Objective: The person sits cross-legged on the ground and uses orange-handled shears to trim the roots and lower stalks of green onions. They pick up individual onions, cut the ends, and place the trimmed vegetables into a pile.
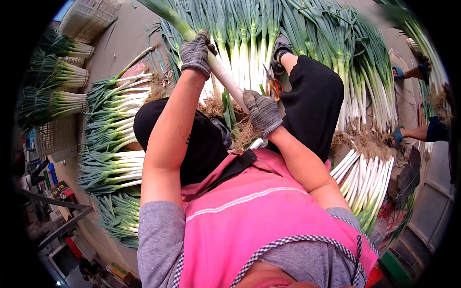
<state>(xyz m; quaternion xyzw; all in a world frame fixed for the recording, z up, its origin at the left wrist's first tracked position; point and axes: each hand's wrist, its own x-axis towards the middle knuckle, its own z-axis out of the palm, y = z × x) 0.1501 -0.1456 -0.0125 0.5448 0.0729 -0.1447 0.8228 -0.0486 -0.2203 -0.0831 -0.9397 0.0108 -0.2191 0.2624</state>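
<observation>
My left hand [196,54], in a grey knit glove, is closed around the upper stem of a long leek [225,76]. The gloved right hand [262,111] grips the same leek near its root end, and brown roots [248,136] hang below. The leek slants across the space between my knees, its green leaves towards the top left. Beyond it lies a wide row of leeks [246,45] with white stems and roots towards me. Orange-handled scissors [274,88] rest beside my right knee, blades towards the row.
More leeks [124,124] lie in a pile at left, beside tied bundles [68,102] on plastic crates [56,138]. At right are further leeks [374,93] and a pile of white stems [367,180]. Another person's sandalled feet [398,135] and gloved hand show at far right, near more leeks.
</observation>
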